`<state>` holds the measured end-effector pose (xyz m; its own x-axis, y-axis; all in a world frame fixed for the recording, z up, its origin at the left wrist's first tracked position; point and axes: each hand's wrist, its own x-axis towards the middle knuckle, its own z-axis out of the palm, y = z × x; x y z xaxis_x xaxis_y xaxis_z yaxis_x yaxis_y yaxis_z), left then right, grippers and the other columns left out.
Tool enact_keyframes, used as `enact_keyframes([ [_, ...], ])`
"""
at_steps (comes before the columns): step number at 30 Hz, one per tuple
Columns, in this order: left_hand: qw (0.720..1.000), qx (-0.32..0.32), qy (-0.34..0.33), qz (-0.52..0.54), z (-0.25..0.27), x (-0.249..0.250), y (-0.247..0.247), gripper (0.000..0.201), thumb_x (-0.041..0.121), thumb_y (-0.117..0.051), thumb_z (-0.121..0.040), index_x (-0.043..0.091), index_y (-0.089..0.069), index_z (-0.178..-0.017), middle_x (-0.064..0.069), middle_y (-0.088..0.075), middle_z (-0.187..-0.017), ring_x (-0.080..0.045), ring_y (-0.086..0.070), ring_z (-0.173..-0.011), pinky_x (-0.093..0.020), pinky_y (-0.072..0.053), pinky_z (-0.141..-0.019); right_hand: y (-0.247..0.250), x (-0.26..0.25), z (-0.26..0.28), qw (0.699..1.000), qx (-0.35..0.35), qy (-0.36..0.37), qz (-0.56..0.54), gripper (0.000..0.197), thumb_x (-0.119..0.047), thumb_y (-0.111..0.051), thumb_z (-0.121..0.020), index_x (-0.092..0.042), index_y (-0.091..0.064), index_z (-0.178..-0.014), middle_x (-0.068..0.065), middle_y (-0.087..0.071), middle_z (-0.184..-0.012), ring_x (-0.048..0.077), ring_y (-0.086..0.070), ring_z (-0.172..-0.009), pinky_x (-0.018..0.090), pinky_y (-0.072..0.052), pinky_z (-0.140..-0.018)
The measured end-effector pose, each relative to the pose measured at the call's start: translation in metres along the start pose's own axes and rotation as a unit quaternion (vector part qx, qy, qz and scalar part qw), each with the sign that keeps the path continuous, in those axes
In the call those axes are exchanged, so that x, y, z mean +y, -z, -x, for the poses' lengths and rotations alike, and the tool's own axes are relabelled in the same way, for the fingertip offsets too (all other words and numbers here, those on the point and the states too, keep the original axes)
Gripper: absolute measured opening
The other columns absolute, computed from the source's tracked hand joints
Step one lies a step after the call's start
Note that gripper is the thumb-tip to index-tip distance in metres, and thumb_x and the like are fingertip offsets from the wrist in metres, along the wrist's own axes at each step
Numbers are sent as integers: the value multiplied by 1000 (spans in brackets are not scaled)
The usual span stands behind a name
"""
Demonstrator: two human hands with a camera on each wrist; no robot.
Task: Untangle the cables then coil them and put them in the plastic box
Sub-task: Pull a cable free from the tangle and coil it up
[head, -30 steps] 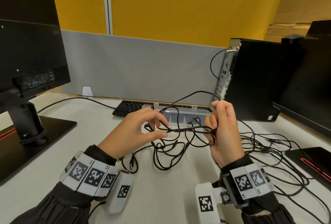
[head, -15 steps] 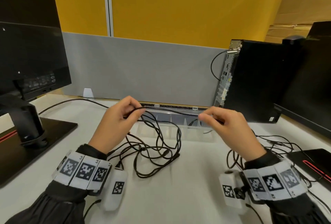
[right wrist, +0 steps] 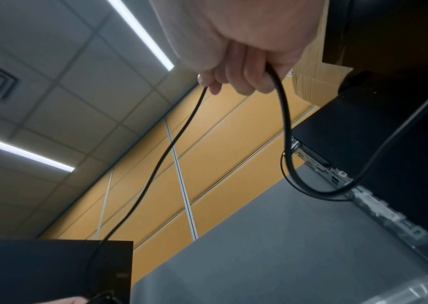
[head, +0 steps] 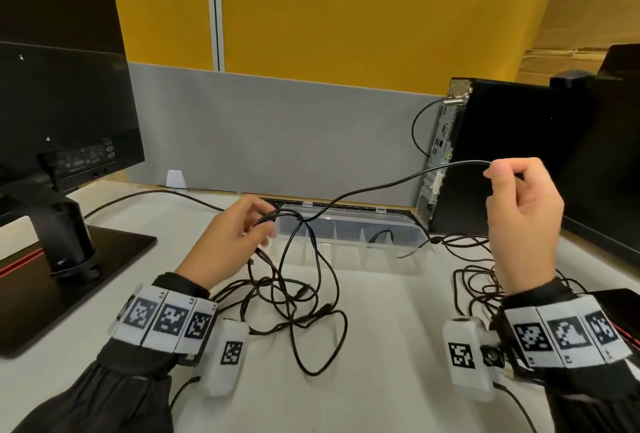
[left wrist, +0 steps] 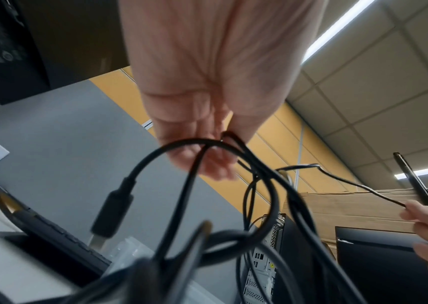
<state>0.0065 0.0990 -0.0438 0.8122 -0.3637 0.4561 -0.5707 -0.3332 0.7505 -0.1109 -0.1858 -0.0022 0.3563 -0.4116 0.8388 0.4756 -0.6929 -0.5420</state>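
Observation:
A tangle of thin black cables lies on the white desk before me. My left hand holds several loops of it just above the desk; the left wrist view shows the loops hooked over curled fingers, a USB plug dangling. One black cable runs up and right from there to my raised right hand, which pinches it between thumb and forefinger. In the right wrist view that cable leaves the fingers and a second length loops down. The clear plastic box stands open behind the tangle.
A black monitor on its stand is at the left. A desktop tower and another monitor stand at the right. More loose black cables lie at the right. A keyboard sits behind the box, against the grey partition.
My right hand has risen and moved far right, drawing one cable out taut. My left hand has dropped lower, holding the bundle near the box.

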Motion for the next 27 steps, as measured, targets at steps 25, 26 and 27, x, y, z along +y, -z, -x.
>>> enact_keyframes([
  [25, 960, -72, -16, 269, 11, 25, -3, 32, 39, -84, -50, 20, -62, -64, 3, -65, -62, -6, -61, -59, -15, -51, -64, -100, -30, 0, 789, -577, -187, 101, 45, -35, -50, -94, -12, -45, -133, 3, -61, -112, 14, -60, -97, 27, -50, -78],
  [26, 961, -80, -19, 263, 12, 24, -2, 39, 43, -86, -45, 20, -61, -64, 1, -65, -62, -9, -60, -57, -18, -52, -65, -107, -31, -1, 774, -591, -218, 64, 41, -30, -53, -94, -8, -50, -128, 3, -64, -93, 12, -62, -80, 27, -51, -71],
  [27, 964, -82, -18, 250, 12, 22, 0, 41, 44, -87, -44, 21, -60, -64, 0, -63, -62, -13, -57, -57, -20, -53, -66, -110, -32, -4, 769, -594, -235, 29, 36, -26, -56, -93, -4, -57, -121, 0, -59, -72, 10, -57, -63, 25, -51, -65],
])
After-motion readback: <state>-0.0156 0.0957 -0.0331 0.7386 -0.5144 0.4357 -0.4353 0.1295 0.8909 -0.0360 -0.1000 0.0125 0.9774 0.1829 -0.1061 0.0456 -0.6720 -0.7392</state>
